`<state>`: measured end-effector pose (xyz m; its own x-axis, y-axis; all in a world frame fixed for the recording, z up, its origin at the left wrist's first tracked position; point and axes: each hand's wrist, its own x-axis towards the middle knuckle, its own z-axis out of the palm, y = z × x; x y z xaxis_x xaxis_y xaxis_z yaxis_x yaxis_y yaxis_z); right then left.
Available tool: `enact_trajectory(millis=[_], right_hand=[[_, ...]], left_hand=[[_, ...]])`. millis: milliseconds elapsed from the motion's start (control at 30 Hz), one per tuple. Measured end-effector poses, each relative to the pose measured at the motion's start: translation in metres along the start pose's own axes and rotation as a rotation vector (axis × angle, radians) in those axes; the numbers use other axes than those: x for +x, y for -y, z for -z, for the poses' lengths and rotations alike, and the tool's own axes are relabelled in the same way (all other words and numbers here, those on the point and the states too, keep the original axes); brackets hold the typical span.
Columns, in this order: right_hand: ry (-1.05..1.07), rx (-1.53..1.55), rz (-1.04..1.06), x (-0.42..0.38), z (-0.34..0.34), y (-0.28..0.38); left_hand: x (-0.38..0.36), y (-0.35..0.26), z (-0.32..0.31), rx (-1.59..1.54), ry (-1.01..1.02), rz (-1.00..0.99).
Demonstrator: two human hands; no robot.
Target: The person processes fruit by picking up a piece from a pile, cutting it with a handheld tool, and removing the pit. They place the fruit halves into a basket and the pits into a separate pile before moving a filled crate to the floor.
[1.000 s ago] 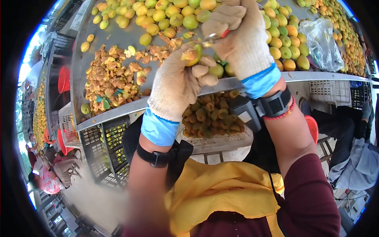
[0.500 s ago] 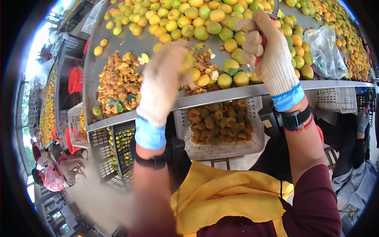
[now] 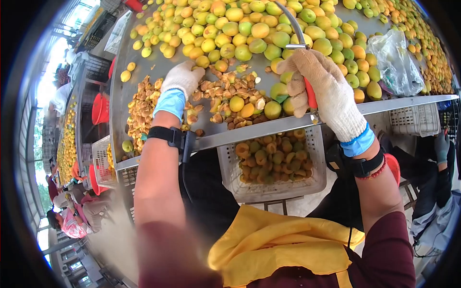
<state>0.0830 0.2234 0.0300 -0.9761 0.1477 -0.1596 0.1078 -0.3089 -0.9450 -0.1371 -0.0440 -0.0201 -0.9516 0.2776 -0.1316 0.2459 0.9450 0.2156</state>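
Metal table (image 3: 408,103) bears fruit heap (image 3: 230,29). Crate (image 3: 271,194) below table edge, probably for easy reach. Right hand (image 3: 327,81) clenches red-handled tool (image 3: 310,93), curved end away from body, perhaps for clearance. Left hand (image 3: 184,78) by heap; grip hidden, cannot tell.

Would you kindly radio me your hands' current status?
Right hand gripping red-handled tool. Left hand beside whole fruit, contents unclear. Fruit scraps between hands.

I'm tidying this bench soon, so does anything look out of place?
Perhaps the crumpled clear plastic bag on the right side of the metal table: it looks stray among loose fruit.
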Motion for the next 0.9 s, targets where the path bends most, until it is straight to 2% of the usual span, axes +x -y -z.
enact_trajectory(millis=[67,100,133,200,300,400,433,467,533,567,700,767,900], right_hand=[[-0.036,-0.011,0.005,-0.004,-0.001,0.001],[-0.008,-0.050,-0.012,-0.006,-0.001,0.002],[0.019,-0.089,-0.028,-0.008,-0.001,0.004],[0.042,-0.107,-0.041,-0.014,-0.005,0.004],[0.210,-0.066,-0.132,-0.026,-0.014,0.007],[0.227,-0.032,-0.072,-0.042,-0.032,0.012],[0.240,-0.015,-0.067,-0.045,-0.033,0.012],[0.241,-0.017,-0.065,-0.048,-0.033,0.013],[0.233,-0.159,0.013,-0.051,-0.036,0.014],[0.211,-0.221,0.087,-0.054,-0.038,0.013],[0.209,-0.445,0.251,-0.064,-0.039,0.015],[0.128,-0.610,0.390,-0.066,-0.042,0.008],[0.072,-0.754,0.477,-0.060,-0.042,-0.001]], left_hand=[[0.006,0.006,0.007,-0.238,0.088,0.005],[-0.006,-0.005,0.014,-0.579,0.143,0.105],[-0.016,-0.011,0.017,-0.578,0.146,0.099],[-0.041,-0.018,0.023,-1.542,0.342,0.060],[-0.104,-0.071,0.039,-1.641,0.405,0.003],[-0.141,-0.097,0.029,-1.736,0.395,0.007],[-0.152,-0.111,0.027,-1.767,0.346,0.100],[-0.162,-0.118,0.026,-1.769,0.344,0.097],[-0.178,-0.127,0.027,-1.698,0.254,0.098],[-0.186,-0.136,0.030,-1.647,0.147,0.145],[-0.204,-0.137,0.042,-1.591,0.123,0.107],[-0.206,-0.141,0.047,-1.513,0.082,0.064],[-0.205,-0.145,0.044,-1.387,0.010,0.035]])
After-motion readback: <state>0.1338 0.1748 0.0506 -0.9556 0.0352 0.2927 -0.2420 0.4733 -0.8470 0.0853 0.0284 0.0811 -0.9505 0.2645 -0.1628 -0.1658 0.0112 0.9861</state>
